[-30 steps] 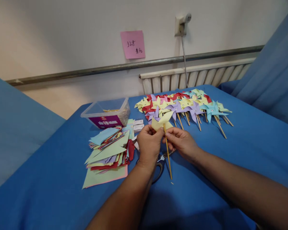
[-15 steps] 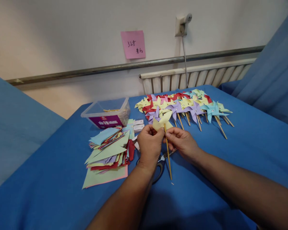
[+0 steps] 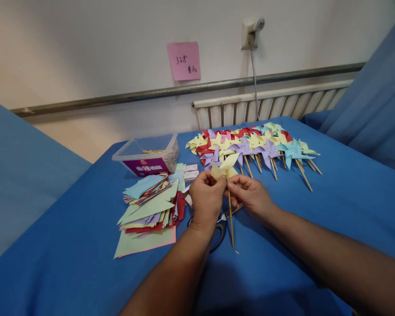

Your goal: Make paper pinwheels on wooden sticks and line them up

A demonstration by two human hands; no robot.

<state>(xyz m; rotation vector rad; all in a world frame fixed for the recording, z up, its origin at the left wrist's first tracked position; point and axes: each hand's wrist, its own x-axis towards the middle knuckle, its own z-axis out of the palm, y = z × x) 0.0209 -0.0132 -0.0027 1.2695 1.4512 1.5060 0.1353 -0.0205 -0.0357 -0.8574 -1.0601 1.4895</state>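
Observation:
A pale yellow paper pinwheel (image 3: 229,163) on a thin wooden stick (image 3: 231,219) is held up in front of me, its stick pointing down toward me. My left hand (image 3: 206,195) is closed on the pinwheel's left side, thumb near the top of the stick. From the right, my right hand (image 3: 250,194) pinches close to the same spot, its fingertips by the stick and the paper. Under my hands lies a pair of scissors (image 3: 221,235) with dark handles, partly hidden by my left wrist.
Many finished-looking pinwheels (image 3: 268,151) lie in rows at the back right. Left are stacks of cut coloured paper (image 3: 148,210), a clear plastic box (image 3: 145,153) with sticks, and small white boxes (image 3: 191,175). A blue cloth (image 3: 69,245) covers the table; a radiator (image 3: 273,103) stands behind.
Almost nothing differs. The lower end of the stick has swung very slightly left; both hands keep their hold, and the whole view has shifted a little.

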